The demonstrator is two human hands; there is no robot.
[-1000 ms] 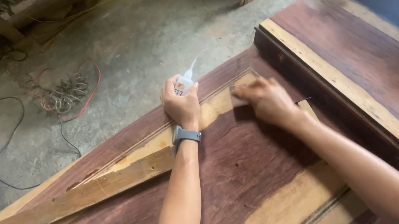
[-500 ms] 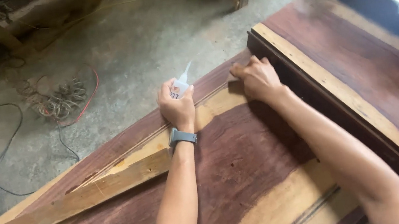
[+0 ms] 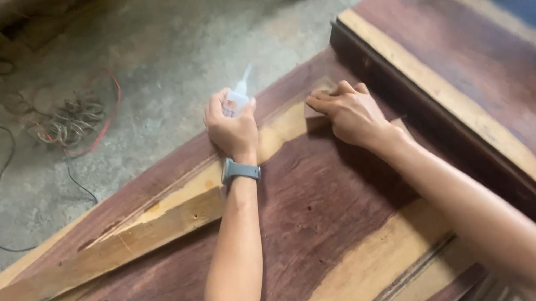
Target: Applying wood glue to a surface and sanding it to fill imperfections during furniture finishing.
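- Your left hand [image 3: 232, 126] is curled in a fist around a small clear plastic glue bottle with a pointed nozzle [image 3: 238, 98]; the nozzle sticks out toward 1 o'clock, past the edge of the panel
- The heel of that hand rests on the large dark reddish-brown wooden panel with pale streaks [image 3: 329, 197], and a grey wristwatch [image 3: 239, 171] sits on the wrist at 6 o'clock from the fist
- Your right hand [image 3: 348, 114] lies at 3 o'clock from the left one, near but apart from it, fingers close together and pressed flat on a small dark wooden block [image 3: 313, 113] at the panel's grooved border
- A long pale wooden strip [image 3: 89, 260] lies across the panel, running from your left forearm toward 8 o'clock
- A second reddish wooden board with a pale edge band [image 3: 479, 74] lies at 2 o'clock, its near edge just beside your right hand
- On the grey concrete floor [image 3: 164, 40] at 10 o'clock lies a tangle of red and grey wire [image 3: 71, 121]
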